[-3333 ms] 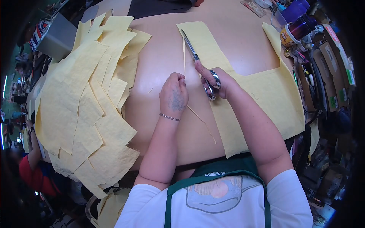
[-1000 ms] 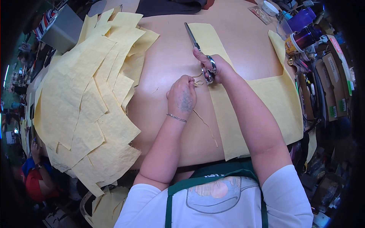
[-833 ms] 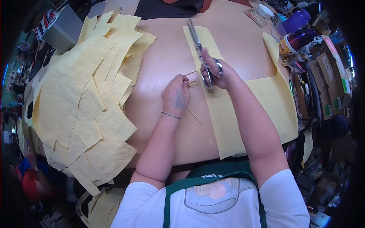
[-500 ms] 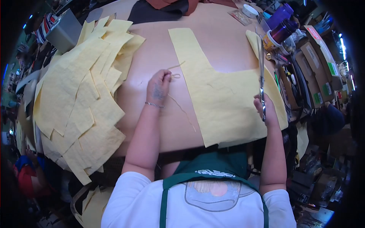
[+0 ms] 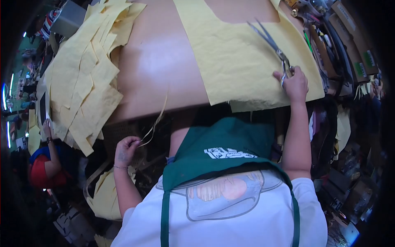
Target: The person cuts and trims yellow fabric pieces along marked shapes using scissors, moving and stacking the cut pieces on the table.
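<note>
I have the left hand (image 5: 128, 150) pinching the yellow strip (image 5: 154, 128), its tail beyond the fingertips; I judge it light, limp, best held by one end. The right hand (image 5: 295, 85) grips the scissors (image 5: 279, 53), blades spread beyond its fingers.

Plain pale yellow across the sheet (image 5: 242, 61) beneath the right hand (image 5: 293, 84). Silvery grey along the scissors (image 5: 280, 54) in that hand. Yellow, too, in the strip (image 5: 154, 126) at the left hand (image 5: 126, 150) and the pile (image 5: 76, 82) beyond it. Pinkish tan on the tabletop (image 5: 156, 70) left of the right hand; white-printed dark green on the apron (image 5: 222, 138) right of the left.
</note>
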Demonstrator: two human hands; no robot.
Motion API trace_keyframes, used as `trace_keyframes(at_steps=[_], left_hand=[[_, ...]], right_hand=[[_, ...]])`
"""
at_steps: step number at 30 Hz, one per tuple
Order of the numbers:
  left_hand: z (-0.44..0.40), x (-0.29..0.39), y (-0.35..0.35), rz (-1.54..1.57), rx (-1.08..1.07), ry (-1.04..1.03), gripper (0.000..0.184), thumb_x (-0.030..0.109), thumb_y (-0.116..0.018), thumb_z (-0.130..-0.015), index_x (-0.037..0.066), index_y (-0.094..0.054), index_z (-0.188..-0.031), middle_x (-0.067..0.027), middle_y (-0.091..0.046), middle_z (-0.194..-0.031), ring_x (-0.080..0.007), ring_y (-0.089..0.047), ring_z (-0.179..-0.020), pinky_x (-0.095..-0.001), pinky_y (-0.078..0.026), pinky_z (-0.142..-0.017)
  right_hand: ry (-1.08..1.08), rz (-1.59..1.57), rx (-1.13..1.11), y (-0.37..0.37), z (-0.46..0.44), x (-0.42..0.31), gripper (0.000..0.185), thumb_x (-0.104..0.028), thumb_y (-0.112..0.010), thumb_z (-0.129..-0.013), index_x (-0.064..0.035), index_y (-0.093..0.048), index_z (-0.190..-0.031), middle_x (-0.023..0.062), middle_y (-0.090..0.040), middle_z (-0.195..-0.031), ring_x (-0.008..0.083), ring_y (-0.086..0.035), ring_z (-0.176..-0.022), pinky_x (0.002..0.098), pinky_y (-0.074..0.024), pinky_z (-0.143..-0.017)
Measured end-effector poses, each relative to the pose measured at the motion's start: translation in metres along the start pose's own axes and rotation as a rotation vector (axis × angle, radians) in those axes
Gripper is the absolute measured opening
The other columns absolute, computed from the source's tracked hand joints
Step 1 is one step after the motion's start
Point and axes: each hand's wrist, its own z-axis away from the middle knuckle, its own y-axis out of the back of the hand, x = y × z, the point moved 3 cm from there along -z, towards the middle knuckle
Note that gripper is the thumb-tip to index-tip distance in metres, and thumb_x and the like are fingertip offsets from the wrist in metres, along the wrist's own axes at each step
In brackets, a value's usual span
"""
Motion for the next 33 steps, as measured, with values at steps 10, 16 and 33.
trace_keyframes(at_steps=[10, 16, 33], left_hand=[[-0.029, 0.119, -0.010, -0.407, 0.124, -0.406, 0.013, 0.010, -0.057, -0.076, 0.002, -0.062, -0.084, -0.0154, -0.057, -0.096, -0.0286, -0.056, -0.086, -0.0341, -0.045, -0.075], [-0.145, 0.256, -0.109, -0.517, 0.005, -1.042, 0.036, 0.029, -0.054, -0.081, 0.012, -0.053, -0.112, -0.0133, -0.044, -0.123, -0.0319, -0.040, -0.113, -0.0349, -0.035, -0.092], [-0.140, 0.208, -0.085, -0.668, 0.258, 0.018, 0.069, 0.058, -0.042, -0.077, 0.019, -0.028, -0.131, -0.0101, -0.018, -0.139, -0.0332, -0.017, -0.126, -0.0574, -0.022, -0.094]], right_hand=[[-0.074, -0.244, -0.116, 0.010, 0.007, 0.020, 0.066, -0.055, -0.069, -0.058, -0.0025, -0.053, -0.094, 0.0156, -0.059, -0.086, 0.0305, -0.056, -0.084, 0.0398, -0.0419, -0.074], [-0.142, -0.593, -0.083, 0.028, 0.039, 0.081, 0.051, -0.050, -0.068, -0.065, -0.0027, -0.048, -0.068, 0.0003, -0.042, -0.055, 0.0091, -0.040, -0.051, 0.0257, -0.0337, -0.048], [-0.194, -0.874, -0.297, 0.015, 0.129, 0.108, 0.049, -0.050, -0.061, -0.072, -0.0021, -0.050, -0.071, -0.0032, -0.041, -0.055, 0.0063, -0.035, -0.053, 0.0244, -0.0316, -0.047]])
